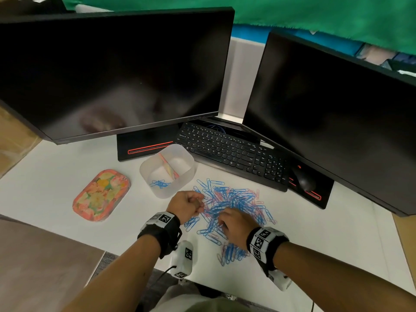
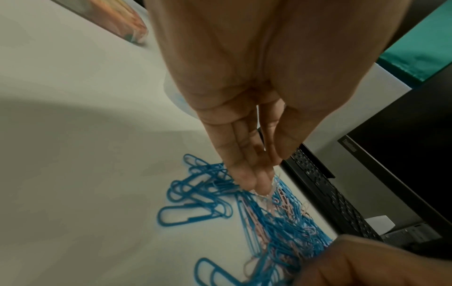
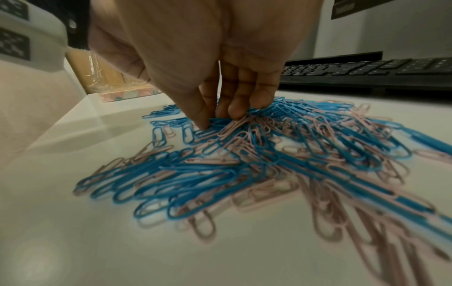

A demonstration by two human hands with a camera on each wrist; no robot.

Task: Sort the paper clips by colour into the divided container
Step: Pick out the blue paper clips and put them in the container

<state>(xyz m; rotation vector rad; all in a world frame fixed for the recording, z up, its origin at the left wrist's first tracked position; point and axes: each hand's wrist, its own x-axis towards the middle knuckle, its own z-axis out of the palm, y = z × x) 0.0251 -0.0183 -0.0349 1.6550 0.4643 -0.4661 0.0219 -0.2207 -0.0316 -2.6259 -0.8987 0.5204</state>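
A heap of blue and pink paper clips [image 1: 236, 206] lies on the white desk. Behind its left edge stands the translucent divided container [image 1: 180, 154]. Several blue clips [image 1: 159, 183] lie in its near compartment. My left hand [image 1: 201, 207] is at the heap's left edge, thumb against fingers, pinching pale pink clips [image 2: 265, 193] at the fingertips [image 2: 249, 180]. My right hand [image 1: 221, 222] reaches down into the middle of the heap. Its thumb and fingertips [image 3: 236, 112] close on clips [image 3: 220, 123] on top of the heap [image 3: 269, 158].
A floral lid [image 1: 101, 194] lies left of the container. A black keyboard [image 1: 231, 152] and a mouse [image 1: 304, 179] sit just behind the heap, under two dark monitors [image 1: 112, 70]. The desk edge runs close to my forearms.
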